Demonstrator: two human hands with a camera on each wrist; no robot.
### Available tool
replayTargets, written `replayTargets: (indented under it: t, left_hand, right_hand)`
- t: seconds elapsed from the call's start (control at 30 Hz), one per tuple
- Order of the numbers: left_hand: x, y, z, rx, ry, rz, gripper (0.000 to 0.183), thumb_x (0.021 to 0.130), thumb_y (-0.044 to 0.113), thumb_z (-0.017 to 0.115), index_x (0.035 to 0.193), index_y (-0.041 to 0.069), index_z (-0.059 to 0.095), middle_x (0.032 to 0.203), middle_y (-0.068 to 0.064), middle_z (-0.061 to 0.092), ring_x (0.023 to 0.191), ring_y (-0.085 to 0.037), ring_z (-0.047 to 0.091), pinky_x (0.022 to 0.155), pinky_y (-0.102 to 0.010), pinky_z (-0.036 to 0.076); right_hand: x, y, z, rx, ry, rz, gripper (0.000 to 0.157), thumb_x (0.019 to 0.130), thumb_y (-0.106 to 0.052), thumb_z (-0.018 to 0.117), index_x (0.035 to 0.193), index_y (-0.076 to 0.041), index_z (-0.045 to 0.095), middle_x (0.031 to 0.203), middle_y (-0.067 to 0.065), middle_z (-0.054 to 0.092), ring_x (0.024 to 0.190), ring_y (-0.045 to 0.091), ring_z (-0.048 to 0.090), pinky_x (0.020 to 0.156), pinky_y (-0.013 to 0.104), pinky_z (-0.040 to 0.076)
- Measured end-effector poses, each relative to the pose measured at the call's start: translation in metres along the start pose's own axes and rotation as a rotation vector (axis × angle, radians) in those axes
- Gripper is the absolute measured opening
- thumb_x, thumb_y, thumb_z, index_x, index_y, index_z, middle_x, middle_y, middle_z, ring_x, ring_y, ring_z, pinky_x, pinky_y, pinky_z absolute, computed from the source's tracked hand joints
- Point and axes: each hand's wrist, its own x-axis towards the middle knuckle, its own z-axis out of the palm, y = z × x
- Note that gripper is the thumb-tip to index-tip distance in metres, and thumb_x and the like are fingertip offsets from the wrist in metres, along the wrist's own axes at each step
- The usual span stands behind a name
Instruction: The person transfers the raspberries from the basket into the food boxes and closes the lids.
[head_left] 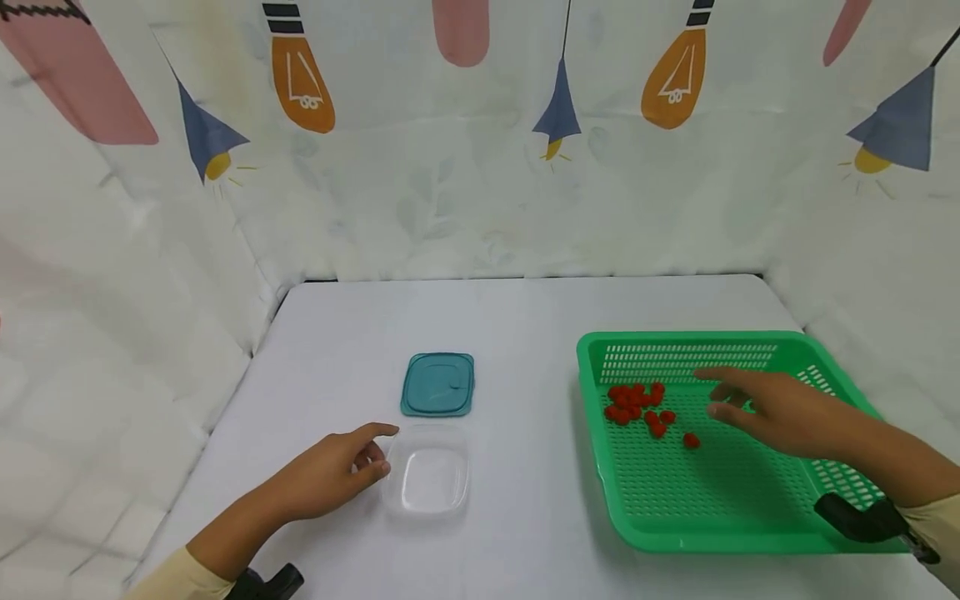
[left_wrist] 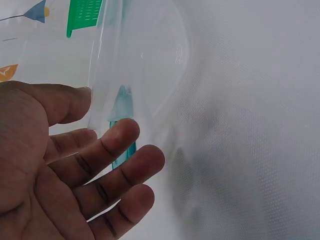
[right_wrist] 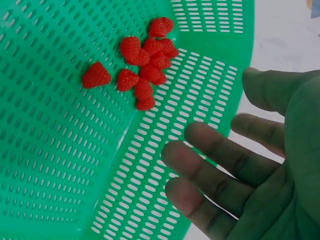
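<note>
A clear plastic container (head_left: 433, 487) stands without its lid on the white table. At its left rim is my left hand (head_left: 330, 473), thumb and fingertips right by the edge; in the left wrist view the fingers (left_wrist: 127, 172) are loosely spread and grip nothing. Red raspberries (head_left: 633, 402) lie in a loose group at the left of a green perforated basket (head_left: 697, 533), one of them (head_left: 691, 441) apart from the others. Above the basket's right part hovers my right hand (head_left: 780, 412), its fingers (right_wrist: 200, 160) relaxed and holding nothing.
Behind the container lies a teal square lid (head_left: 438, 385) on the table (head_left: 517, 333). Patterned cloth (head_left: 480, 192) hangs along the back and sides. The basket's raised walls surround the raspberries.
</note>
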Motion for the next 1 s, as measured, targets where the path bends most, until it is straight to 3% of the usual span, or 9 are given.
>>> replayTargets:
  t: [0.13,0.33,0.6,0.77,1.0]
  left_hand:
    - [0.000,-0.003,0.001,-0.032,0.002,0.008,0.047,0.099,0.026,0.070,0.142,0.013,0.055,0.093,0.013,0.064,0.086,-0.008,0.060,0.069,-0.028,0.052]
    - [0.004,-0.005,0.002,-0.060,0.005,0.028,0.048,0.099,0.023,0.070,0.142,0.010,0.055,0.091,0.012,0.064,0.078,-0.006,0.058,0.065,-0.026,0.050]
    - [0.007,-0.007,0.002,-0.123,-0.002,0.007,0.048,0.099,0.021,0.069,0.143,0.009,0.054,0.089,0.008,0.064,0.074,-0.011,0.057,0.062,-0.027,0.049]
    - [0.006,-0.009,0.002,-0.118,0.004,-0.022,0.048,0.098,0.023,0.070,0.143,0.012,0.055,0.089,0.009,0.065,0.074,-0.012,0.057,0.062,-0.027,0.048]
    - [0.008,-0.009,0.002,-0.116,-0.008,-0.002,0.049,0.099,0.022,0.069,0.143,0.010,0.054,0.088,0.007,0.065,0.072,-0.011,0.056,0.061,-0.027,0.048]
  right_hand:
    - [0.006,0.001,0.003,0.017,-0.027,-0.024,0.042,0.103,-0.026,0.064,0.141,-0.010,0.057,0.107,-0.009,0.070,0.091,0.009,0.068,0.072,0.033,0.056]
    - [0.009,0.006,0.006,0.083,-0.087,-0.007,0.040,0.104,-0.026,0.063,0.139,-0.009,0.059,0.106,-0.007,0.071,0.090,0.007,0.067,0.072,0.031,0.055]
    - [0.016,0.012,0.001,0.203,-0.217,0.019,0.038,0.105,-0.019,0.059,0.139,-0.002,0.056,0.101,-0.003,0.070,0.086,0.014,0.065,0.069,0.031,0.052]
    - [0.022,0.015,0.001,0.270,-0.297,0.051,0.031,0.106,-0.013,0.054,0.135,-0.002,0.057,0.103,0.003,0.070,0.083,0.018,0.065,0.069,0.036,0.052]
    - [0.025,0.021,0.009,0.386,-0.391,0.161,0.034,0.104,-0.004,0.049,0.136,0.000,0.056,0.105,0.011,0.069,0.087,0.026,0.068,0.072,0.045,0.054]
